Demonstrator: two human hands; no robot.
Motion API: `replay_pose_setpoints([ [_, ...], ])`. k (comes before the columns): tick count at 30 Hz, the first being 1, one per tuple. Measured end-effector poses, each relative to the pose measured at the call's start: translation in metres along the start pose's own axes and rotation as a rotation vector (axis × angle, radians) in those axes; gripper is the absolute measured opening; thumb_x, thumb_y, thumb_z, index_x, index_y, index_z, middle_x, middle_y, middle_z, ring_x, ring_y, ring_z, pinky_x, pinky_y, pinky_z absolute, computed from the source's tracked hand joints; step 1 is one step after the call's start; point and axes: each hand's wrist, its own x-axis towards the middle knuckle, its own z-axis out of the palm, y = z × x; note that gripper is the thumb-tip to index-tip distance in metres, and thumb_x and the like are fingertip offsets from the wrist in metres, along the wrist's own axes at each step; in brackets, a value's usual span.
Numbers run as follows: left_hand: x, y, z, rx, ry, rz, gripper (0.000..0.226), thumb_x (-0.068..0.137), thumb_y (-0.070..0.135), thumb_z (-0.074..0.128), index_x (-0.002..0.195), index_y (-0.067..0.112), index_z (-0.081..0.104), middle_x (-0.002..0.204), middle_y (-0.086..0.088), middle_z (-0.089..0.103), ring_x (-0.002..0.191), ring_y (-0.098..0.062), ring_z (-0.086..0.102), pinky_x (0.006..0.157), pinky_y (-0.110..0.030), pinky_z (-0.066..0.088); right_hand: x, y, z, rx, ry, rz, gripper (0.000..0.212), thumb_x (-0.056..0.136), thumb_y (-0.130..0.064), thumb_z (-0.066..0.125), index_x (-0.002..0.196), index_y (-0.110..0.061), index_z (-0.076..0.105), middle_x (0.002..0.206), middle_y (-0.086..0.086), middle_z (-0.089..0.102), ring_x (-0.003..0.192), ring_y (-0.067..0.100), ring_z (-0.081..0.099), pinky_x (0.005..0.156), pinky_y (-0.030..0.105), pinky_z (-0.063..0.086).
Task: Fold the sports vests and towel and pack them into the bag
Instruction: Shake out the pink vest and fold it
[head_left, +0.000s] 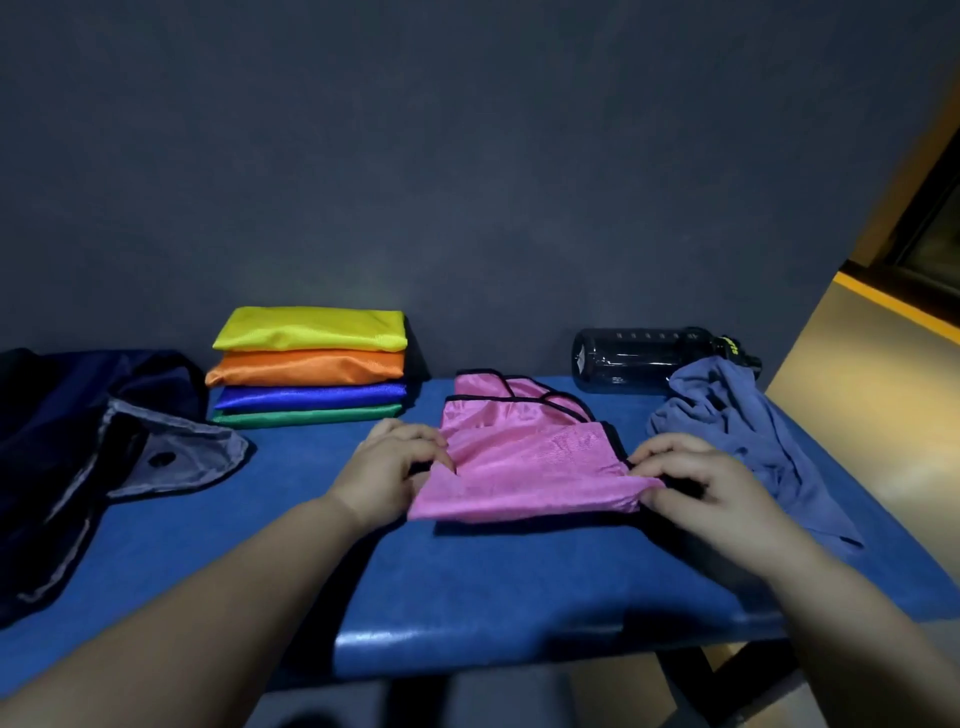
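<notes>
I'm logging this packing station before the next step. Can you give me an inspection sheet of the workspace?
Surface: blue bench, padded; everything lies on it.
Job's things: pink vest partly folded at the centre; stack of folded vests at back left, yellow on top, then orange, blue, green; towel crumpled and unfolded at the right; dark bag lying slack at the far left.
Clutter: dark water bottle on its side behind the towel.
Hands: left hand pinches the pink vest's left edge; right hand pinches its right edge.
Cables: nothing seen.
Surroundings: dark wall behind; yellowish floor at the right.
</notes>
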Motion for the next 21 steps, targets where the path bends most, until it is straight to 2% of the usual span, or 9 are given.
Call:
replay_pose_setpoints([
  [3, -0.004, -0.003, 0.004, -0.106, -0.034, -0.086, 0.020, 0.080, 0.047, 0.051, 0.088, 0.034, 0.066, 0.099, 0.008, 0.069, 0.095, -0.010, 0.055, 0.092, -0.012, 0.030, 0.007, -0.009, -0.007, 0.074, 0.031, 0.011, 0.009, 0.080, -0.032, 0.065, 0.084, -0.031, 0.073, 0.090, -0.006, 0.070, 0.089, 0.010, 0.065, 0.082, 0.025, 0.048],
  [5, -0.009, 0.002, 0.001, -0.224, -0.044, -0.188, 0.009, 0.090, 0.040, 0.059, 0.085, 0.037, 0.065, 0.092, 0.008, 0.067, 0.094, 0.003, 0.056, 0.091, -0.018, 0.040, 0.009, -0.017, -0.014, 0.137, 0.045, 0.043, 0.013, 0.090, -0.020, 0.065, 0.078, -0.018, 0.071, 0.077, 0.006, 0.068, 0.075, 0.016, 0.062, 0.072, 0.032, 0.045],
  [7, -0.017, 0.014, -0.006, -0.369, -0.047, -0.239, 0.015, 0.097, 0.021, 0.057, 0.090, 0.032, 0.063, 0.088, 0.013, 0.070, 0.087, 0.009, 0.059, 0.084, -0.019, 0.045, 0.013, -0.027, -0.022, 0.202, 0.076, 0.078, 0.025, 0.091, -0.021, 0.064, 0.073, -0.003, 0.065, 0.066, 0.010, 0.057, 0.065, 0.015, 0.053, 0.067, 0.032, 0.038],
  [10, -0.029, 0.026, -0.016, -0.527, -0.030, -0.246, 0.014, 0.098, 0.027, 0.053, 0.104, 0.022, 0.065, 0.102, 0.012, 0.072, 0.096, -0.002, 0.064, 0.089, -0.018, 0.047, 0.022, -0.043, -0.027, 0.242, 0.082, 0.090, 0.048, 0.079, -0.049, 0.067, 0.069, -0.002, 0.061, 0.063, 0.013, 0.049, 0.060, 0.013, 0.048, 0.060, 0.028, 0.036],
  [12, -0.037, 0.028, -0.021, -0.574, -0.022, -0.275, 0.025, 0.094, 0.036, 0.052, 0.105, 0.017, 0.066, 0.102, 0.005, 0.072, 0.095, -0.007, 0.065, 0.090, -0.023, 0.048, 0.030, -0.051, -0.026, 0.239, 0.112, 0.143, 0.041, 0.084, -0.039, 0.067, 0.068, -0.002, 0.060, 0.060, 0.008, 0.050, 0.053, 0.008, 0.046, 0.052, 0.022, 0.035],
  [14, -0.042, 0.028, -0.023, -0.592, -0.024, -0.361, 0.024, 0.096, 0.036, 0.052, 0.101, 0.017, 0.066, 0.097, 0.002, 0.073, 0.088, -0.008, 0.065, 0.088, -0.030, 0.049, 0.042, -0.054, -0.022, 0.182, 0.146, 0.198, 0.034, 0.092, -0.023, 0.062, 0.065, -0.004, 0.059, 0.052, -0.003, 0.051, 0.045, 0.005, 0.042, 0.044, 0.016, 0.032],
  [17, -0.046, 0.030, -0.024, -0.490, 0.011, -0.505, 0.023, 0.100, 0.034, 0.050, 0.091, 0.018, 0.064, 0.084, 0.000, 0.071, 0.078, -0.012, 0.062, 0.080, -0.035, 0.048, 0.065, -0.053, -0.002, -0.015, 0.231, 0.251, 0.025, 0.092, -0.026, 0.062, 0.073, -0.010, 0.068, 0.060, -0.005, 0.062, 0.060, 0.011, 0.055, 0.058, 0.026, 0.042],
  [19, -0.046, 0.033, -0.027, -0.358, 0.049, -0.612, 0.026, 0.100, 0.034, 0.048, 0.085, 0.016, 0.059, 0.076, 0.001, 0.065, 0.074, -0.016, 0.058, 0.073, -0.032, 0.045, 0.080, -0.043, 0.017, -0.117, 0.282, 0.290, 0.018, 0.092, -0.029, 0.062, 0.085, -0.015, 0.071, 0.083, 0.000, 0.071, 0.085, 0.019, 0.064, 0.073, 0.030, 0.044],
  [21, -0.044, 0.041, -0.030, -0.297, 0.048, -0.674, 0.027, 0.099, 0.041, 0.048, 0.092, 0.016, 0.057, 0.082, 0.000, 0.065, 0.079, -0.019, 0.059, 0.070, -0.030, 0.043, 0.087, -0.034, 0.033, -0.194, 0.291, 0.357, 0.020, 0.092, -0.033, 0.061, 0.107, -0.022, 0.070, 0.109, 0.000, 0.070, 0.107, 0.021, 0.061, 0.083, 0.028, 0.042],
])
